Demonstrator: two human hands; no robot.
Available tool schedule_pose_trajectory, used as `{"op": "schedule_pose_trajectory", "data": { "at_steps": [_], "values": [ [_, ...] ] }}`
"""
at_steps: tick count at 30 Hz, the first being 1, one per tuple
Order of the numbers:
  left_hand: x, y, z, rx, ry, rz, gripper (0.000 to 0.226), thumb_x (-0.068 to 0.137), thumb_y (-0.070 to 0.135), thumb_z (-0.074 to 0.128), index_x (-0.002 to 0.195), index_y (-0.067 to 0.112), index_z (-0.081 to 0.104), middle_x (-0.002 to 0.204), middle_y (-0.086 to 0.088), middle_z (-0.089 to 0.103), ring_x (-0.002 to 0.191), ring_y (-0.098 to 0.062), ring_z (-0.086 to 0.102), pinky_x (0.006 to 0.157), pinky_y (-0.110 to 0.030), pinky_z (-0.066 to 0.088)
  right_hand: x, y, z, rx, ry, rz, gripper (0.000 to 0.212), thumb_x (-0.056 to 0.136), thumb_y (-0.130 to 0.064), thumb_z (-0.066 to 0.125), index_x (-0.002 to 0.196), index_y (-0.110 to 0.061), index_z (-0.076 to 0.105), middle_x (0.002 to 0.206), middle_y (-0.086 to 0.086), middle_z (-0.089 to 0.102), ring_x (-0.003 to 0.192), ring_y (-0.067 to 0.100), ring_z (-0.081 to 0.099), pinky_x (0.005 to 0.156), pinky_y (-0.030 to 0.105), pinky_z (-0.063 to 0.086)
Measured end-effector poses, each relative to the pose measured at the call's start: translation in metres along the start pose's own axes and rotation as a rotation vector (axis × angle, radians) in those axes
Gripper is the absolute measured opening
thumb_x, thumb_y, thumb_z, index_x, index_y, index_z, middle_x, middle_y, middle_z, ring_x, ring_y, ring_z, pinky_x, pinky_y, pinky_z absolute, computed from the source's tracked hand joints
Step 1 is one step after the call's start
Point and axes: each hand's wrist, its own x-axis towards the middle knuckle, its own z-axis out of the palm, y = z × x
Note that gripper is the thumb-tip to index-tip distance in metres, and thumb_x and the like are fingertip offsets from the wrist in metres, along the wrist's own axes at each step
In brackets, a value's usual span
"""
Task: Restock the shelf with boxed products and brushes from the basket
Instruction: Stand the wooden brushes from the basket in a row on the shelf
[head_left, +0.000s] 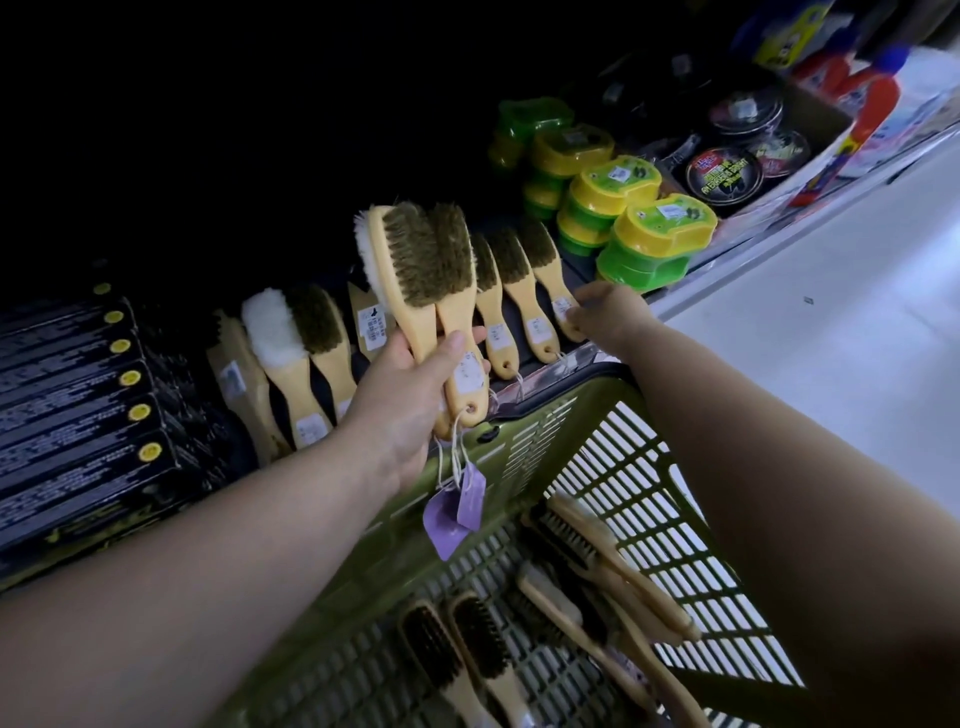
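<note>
My left hand (410, 400) grips a bunch of wooden-handled brushes (423, 270) by their handles, above the shelf edge; purple tags (460, 506) dangle from their strings. My right hand (610, 312) touches the handle of the rightmost brush (553, 283) in a row lying on the shelf; its fingers are mostly hidden behind the hand. Below my arms sits the green slatted basket (561, 431), with several more brushes (602, 582) lying on its bottom. Black boxes (78, 410) with yellow dots fill the shelf on the left.
Green and yellow plastic containers (639, 234) are stacked on the shelf right of the brushes. Round black tins (724, 174) sit in a cardboard tray further right, beside red and blue bottles (878, 98). Pale floor (831, 338) lies to the right. The shelf's back is dark.
</note>
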Motion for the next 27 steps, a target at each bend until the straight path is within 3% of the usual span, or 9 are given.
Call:
{"op": "schedule_pose_trajectory", "data": {
  "at_steps": [6, 8, 11, 14, 16, 19, 21, 23, 27],
  "values": [
    [-0.002, 0.000, 0.001, 0.005, -0.016, -0.016, 0.023, 0.095, 0.019, 0.048, 0.117, 0.021, 0.054, 0.098, 0.001, 0.071, 0.083, -0.014, 0.068, 0.060, -0.031, 0.054, -0.004, -0.005, -0.003, -0.138, -0.011, 0.013, 0.031, 0.092, -0.019, 0.057, 0.118, -0.003, 0.061, 0.121, 0.016, 0.061, 0.113, 0.029, 0.055, 0.091, 0.031, 0.043],
    [-0.002, 0.000, 0.001, 0.005, -0.005, -0.029, 0.027, 0.095, 0.020, 0.049, 0.121, 0.021, 0.053, 0.105, -0.004, 0.069, 0.092, -0.020, 0.067, 0.064, -0.034, 0.054, -0.002, -0.005, -0.003, -0.137, -0.027, 0.028, 0.025, 0.090, -0.019, 0.057, 0.109, -0.005, 0.065, 0.105, 0.014, 0.063, 0.099, 0.027, 0.058, 0.080, 0.029, 0.045],
    [-0.002, 0.000, 0.000, -0.011, 0.013, -0.045, 0.028, 0.094, 0.021, 0.049, 0.122, 0.026, 0.052, 0.115, -0.003, 0.066, 0.101, -0.023, 0.064, 0.066, -0.036, 0.053, -0.004, -0.006, -0.004, -0.208, -0.009, 0.060, 0.013, 0.089, -0.021, 0.057, 0.089, -0.007, 0.059, 0.075, 0.007, 0.053, 0.080, 0.023, 0.050, 0.061, 0.025, 0.037],
    [-0.003, 0.000, 0.000, -0.012, 0.018, -0.044, 0.027, 0.094, 0.022, 0.050, 0.121, 0.027, 0.052, 0.112, 0.000, 0.067, 0.095, -0.019, 0.065, 0.065, -0.037, 0.055, -0.017, -0.010, -0.011, -0.187, 0.264, -0.015, 0.018, 0.091, -0.017, 0.048, 0.090, -0.005, 0.062, 0.087, 0.012, 0.059, 0.085, 0.029, 0.056, 0.066, 0.028, 0.037],
    [-0.004, 0.000, 0.000, -0.006, 0.024, -0.029, 0.027, 0.093, 0.022, 0.051, 0.120, 0.027, 0.052, 0.108, 0.001, 0.067, 0.091, -0.018, 0.066, 0.065, -0.037, 0.055, -0.041, -0.023, -0.014, -0.032, 0.379, -0.202, 0.020, 0.090, -0.014, 0.046, 0.092, -0.011, 0.065, 0.096, 0.010, 0.064, 0.080, 0.023, 0.057, 0.065, 0.029, 0.043],
    [-0.006, 0.002, 0.000, 0.002, 0.039, 0.010, 0.019, 0.094, 0.022, 0.051, 0.110, 0.031, 0.054, 0.102, 0.001, 0.068, 0.083, -0.015, 0.066, 0.062, -0.034, 0.054, -0.091, -0.041, -0.001, 0.057, 0.140, -0.432, 0.015, 0.090, -0.021, 0.050, 0.092, -0.023, 0.065, 0.087, -0.003, 0.067, 0.071, 0.013, 0.060, 0.065, 0.030, 0.050],
    [-0.008, 0.006, 0.001, 0.008, 0.017, 0.036, 0.017, 0.094, 0.020, 0.050, 0.107, 0.030, 0.055, 0.101, -0.002, 0.068, 0.080, -0.016, 0.066, 0.058, -0.030, 0.054, -0.117, -0.048, 0.010, 0.108, -0.054, -0.450, 0.013, 0.092, -0.029, 0.051, 0.094, -0.023, 0.062, 0.078, -0.008, 0.062, 0.070, 0.009, 0.057, 0.066, 0.028, 0.048],
    [-0.013, 0.012, 0.000, 0.011, -0.021, 0.058, 0.019, 0.094, 0.019, 0.050, 0.111, 0.028, 0.055, 0.104, -0.004, 0.068, 0.083, -0.018, 0.066, 0.060, -0.031, 0.056, -0.132, -0.051, 0.015, 0.171, -0.233, -0.436, 0.012, 0.093, -0.029, 0.051, 0.092, -0.018, 0.057, 0.074, -0.004, 0.057, 0.069, 0.014, 0.055, 0.068, 0.034, 0.047],
    [-0.028, 0.028, -0.011, 0.037, -0.065, 0.072, 0.028, 0.095, 0.018, 0.047, 0.121, 0.026, 0.052, 0.108, -0.003, 0.069, 0.090, -0.015, 0.067, 0.063, -0.029, 0.056, -0.143, -0.059, 0.014, 0.380, -0.387, -0.430, 0.013, 0.090, -0.009, 0.058, 0.100, 0.000, 0.059, 0.080, 0.009, 0.061, 0.077, 0.033, 0.061, 0.078, 0.042, 0.052]
  ]
}}
